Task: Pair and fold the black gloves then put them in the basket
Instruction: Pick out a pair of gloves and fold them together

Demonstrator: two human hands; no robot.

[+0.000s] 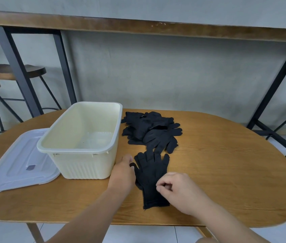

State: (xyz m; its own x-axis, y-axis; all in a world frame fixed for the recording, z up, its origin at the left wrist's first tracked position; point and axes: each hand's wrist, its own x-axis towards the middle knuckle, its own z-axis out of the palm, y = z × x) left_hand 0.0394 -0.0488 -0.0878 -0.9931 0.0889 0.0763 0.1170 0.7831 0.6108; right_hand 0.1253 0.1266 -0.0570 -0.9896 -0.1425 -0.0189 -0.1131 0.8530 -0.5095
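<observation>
The left hand [123, 172] pinches the thumb of a flat glove [150, 176] on the counter [226, 172], the right hand [177, 188] grips its cuff, and the basket [86, 137] sits at ten o'clock.

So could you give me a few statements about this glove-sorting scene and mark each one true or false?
1. The cream basket already holds folded gloves. False: its inside shows no gloves.
2. The lid lies flat on the table to the left of the basket. True.
3. A single glove lies spread out between the two hands, apart from the glove pile. True.
4. The left hand rests on the lid. False: it is at the thumb edge of the single glove, beside the basket.
5. The right hand is lifting the whole pile. False: it is at the single glove's cuff side, fingers curled.
</observation>
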